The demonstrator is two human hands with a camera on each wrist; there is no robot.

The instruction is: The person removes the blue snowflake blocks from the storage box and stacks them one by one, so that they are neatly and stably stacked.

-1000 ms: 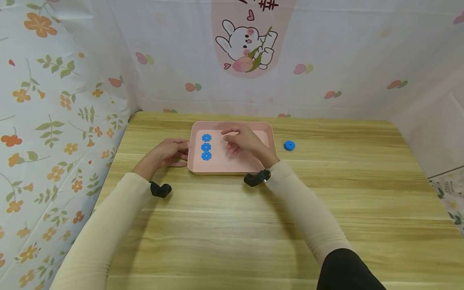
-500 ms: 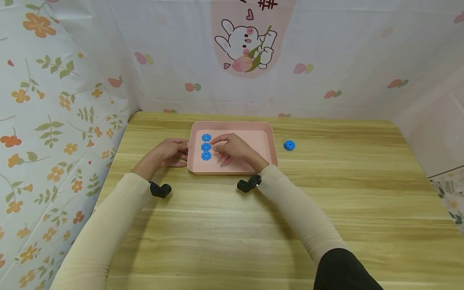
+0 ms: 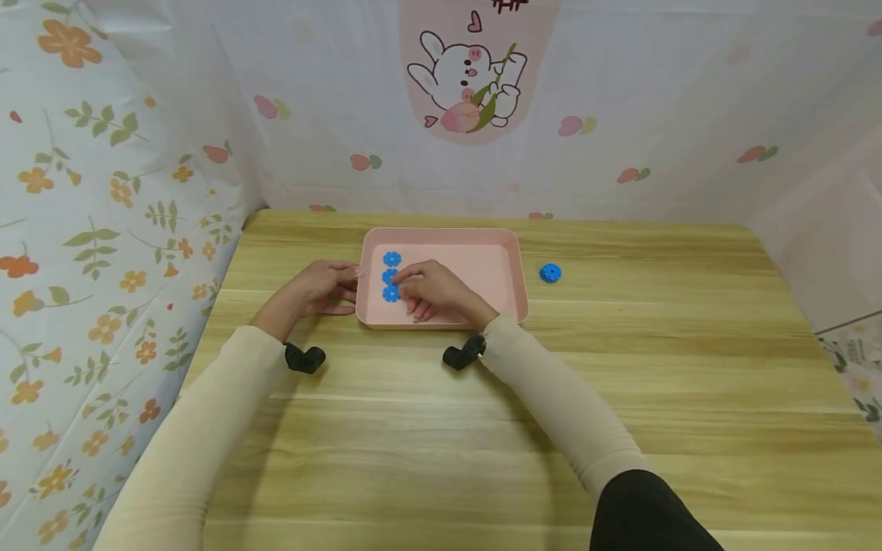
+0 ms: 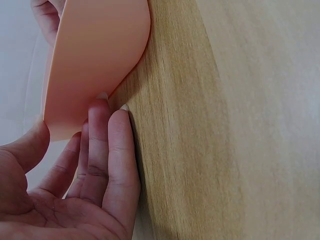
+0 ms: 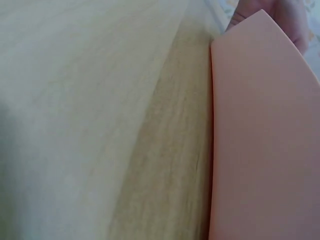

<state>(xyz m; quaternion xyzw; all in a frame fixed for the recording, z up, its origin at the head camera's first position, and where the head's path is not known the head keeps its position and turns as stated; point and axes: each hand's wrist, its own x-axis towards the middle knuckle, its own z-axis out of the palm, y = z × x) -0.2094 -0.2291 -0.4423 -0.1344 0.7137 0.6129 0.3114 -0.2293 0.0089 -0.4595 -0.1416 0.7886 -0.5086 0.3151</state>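
Note:
Three blue notched plastic discs lie in a column inside the left part of a pink tray (image 3: 475,260): a back disc (image 3: 391,259), a middle disc (image 3: 390,276) and a front disc (image 3: 390,294). My right hand (image 3: 437,291) is over the tray, its index finger and thumb at the right edges of the middle and front discs; no disc is lifted. My left hand (image 3: 320,288) steadies the tray's left end. In the left wrist view, the left thumb (image 4: 32,145) touches the rim and the extended fingers lie against the outer wall. The right wrist view hides the right fingers behind the tray wall (image 5: 265,135).
A small pile of blue discs (image 3: 550,273) sits on the wooden table (image 3: 441,444), right of the tray. Patterned cloth (image 3: 317,122) hangs behind the table and along its left side. A black camera mount is on each wrist.
My right hand has moved left and slightly toward the front across the tray, reaching the disc column. The left hand, tray and discs keep their places.

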